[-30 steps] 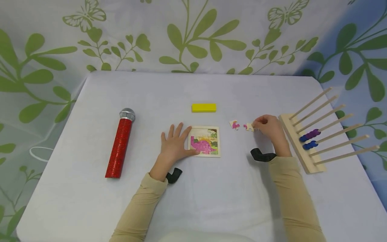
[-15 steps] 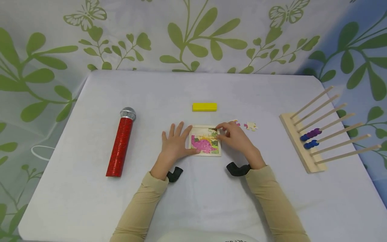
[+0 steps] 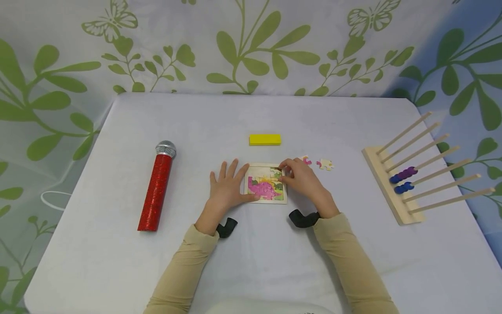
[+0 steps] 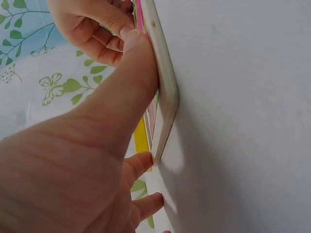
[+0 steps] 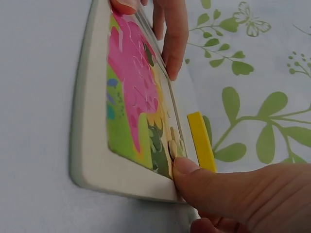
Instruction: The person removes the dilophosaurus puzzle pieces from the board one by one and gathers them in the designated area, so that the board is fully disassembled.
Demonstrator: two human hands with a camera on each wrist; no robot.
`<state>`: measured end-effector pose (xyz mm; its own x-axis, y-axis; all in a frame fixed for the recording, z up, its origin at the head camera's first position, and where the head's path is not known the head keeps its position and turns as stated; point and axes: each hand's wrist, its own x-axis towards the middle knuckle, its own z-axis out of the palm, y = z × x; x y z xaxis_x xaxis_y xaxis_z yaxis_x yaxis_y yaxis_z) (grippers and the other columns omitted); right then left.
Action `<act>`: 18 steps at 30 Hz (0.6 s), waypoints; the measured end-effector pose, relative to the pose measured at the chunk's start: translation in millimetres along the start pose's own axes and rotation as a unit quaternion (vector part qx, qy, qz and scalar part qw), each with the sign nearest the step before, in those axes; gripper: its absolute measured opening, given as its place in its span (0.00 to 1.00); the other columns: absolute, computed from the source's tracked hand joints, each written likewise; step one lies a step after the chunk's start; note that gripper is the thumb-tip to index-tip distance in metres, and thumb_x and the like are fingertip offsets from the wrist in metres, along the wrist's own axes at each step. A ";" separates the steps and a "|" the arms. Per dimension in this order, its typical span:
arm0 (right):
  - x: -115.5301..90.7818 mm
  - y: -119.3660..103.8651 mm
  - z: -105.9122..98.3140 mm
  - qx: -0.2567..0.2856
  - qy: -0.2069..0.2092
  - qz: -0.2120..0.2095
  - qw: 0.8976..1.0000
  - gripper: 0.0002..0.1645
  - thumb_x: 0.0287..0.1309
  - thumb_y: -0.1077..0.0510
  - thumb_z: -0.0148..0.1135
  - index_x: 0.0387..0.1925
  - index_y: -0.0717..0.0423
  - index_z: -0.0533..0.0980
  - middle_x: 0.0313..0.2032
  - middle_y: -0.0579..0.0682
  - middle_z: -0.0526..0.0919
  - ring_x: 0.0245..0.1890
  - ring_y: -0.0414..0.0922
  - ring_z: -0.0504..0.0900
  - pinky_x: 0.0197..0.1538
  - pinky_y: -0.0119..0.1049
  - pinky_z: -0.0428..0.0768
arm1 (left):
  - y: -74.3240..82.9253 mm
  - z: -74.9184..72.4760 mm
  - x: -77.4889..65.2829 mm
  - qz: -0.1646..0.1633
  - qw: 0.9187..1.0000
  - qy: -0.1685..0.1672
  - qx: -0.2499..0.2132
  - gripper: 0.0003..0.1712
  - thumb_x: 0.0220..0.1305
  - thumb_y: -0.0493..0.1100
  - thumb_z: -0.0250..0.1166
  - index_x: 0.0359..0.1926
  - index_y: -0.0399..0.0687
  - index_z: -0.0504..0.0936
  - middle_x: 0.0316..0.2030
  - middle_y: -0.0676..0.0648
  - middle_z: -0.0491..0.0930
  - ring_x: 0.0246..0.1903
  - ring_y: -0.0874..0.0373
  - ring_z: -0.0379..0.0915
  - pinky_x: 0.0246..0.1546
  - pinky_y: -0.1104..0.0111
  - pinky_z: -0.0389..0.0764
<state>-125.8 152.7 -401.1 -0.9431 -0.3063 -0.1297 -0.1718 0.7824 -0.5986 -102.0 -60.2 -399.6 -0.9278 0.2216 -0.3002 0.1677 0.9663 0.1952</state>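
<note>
A small wooden jigsaw puzzle [image 3: 266, 192] with a pink dinosaur lies in a pale frame [image 5: 92, 165] at the middle of the table. My left hand [image 3: 226, 185] is spread along its left side, with thumb on the near-left corner and index fingertip at the far-left corner. At the opposite side, my right hand [image 3: 306, 176] pinches a puzzle piece [image 3: 276, 173] at the upper right of the picture between thumb and index finger. In the right wrist view the thumb [image 5: 187, 167] presses by that piece's raised edge; the index tip is hidden there.
Two loose puzzle pieces lie right of the frame: one [image 3: 325, 164] in full view, another [image 3: 306, 160] partly behind the right hand. A yellow block [image 3: 265, 139] sits beyond the frame, a red toy microphone [image 3: 156, 187] at left, a wooden peg rack [image 3: 392, 187] with beads at right.
My right hand has left the loose piece at right and come left to the puzzle's upper right corner, where it has stayed for the last half second. The left hand stays put.
</note>
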 end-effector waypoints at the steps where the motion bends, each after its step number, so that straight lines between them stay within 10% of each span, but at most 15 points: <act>1: 0.8 -0.1 -0.4 0.002 -0.004 -0.001 1.000 0.17 0.48 0.58 0.62 0.41 0.56 0.72 0.34 0.54 0.69 0.30 0.47 0.67 0.30 0.35 0.68 | 0.0 -0.1 0.2 -0.001 1.000 -0.002 0.002 0.55 0.39 0.73 0.57 0.66 0.61 0.46 0.66 0.47 0.39 0.63 0.44 0.32 0.55 0.43 0.41; 11: -11.4 23.5 -27.6 0.057 -0.001 -0.005 0.998 0.16 0.53 0.59 0.57 0.44 0.61 0.68 0.39 0.57 0.69 0.35 0.51 0.69 0.37 0.42 0.69 | 0.7 -0.3 0.9 0.004 1.000 0.001 0.002 0.55 0.39 0.72 0.58 0.66 0.61 0.47 0.66 0.47 0.40 0.63 0.44 0.32 0.55 0.43 0.41; 18: -38.0 72.3 -72.9 0.049 0.025 0.078 0.995 0.20 0.58 0.57 0.51 0.48 0.65 0.62 0.42 0.64 0.67 0.41 0.59 0.70 0.40 0.50 0.69 | 0.6 -0.2 -0.5 0.003 1.000 0.002 -0.011 0.55 0.39 0.71 0.59 0.66 0.60 0.48 0.66 0.46 0.40 0.63 0.44 0.32 0.55 0.42 0.40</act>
<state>-123.2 260.5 -381.8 -0.9695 -0.1565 -0.1887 0.0033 0.7614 -0.6482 -101.5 -59.8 -399.1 -0.9278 0.2275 -0.2957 0.1662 0.9616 0.2184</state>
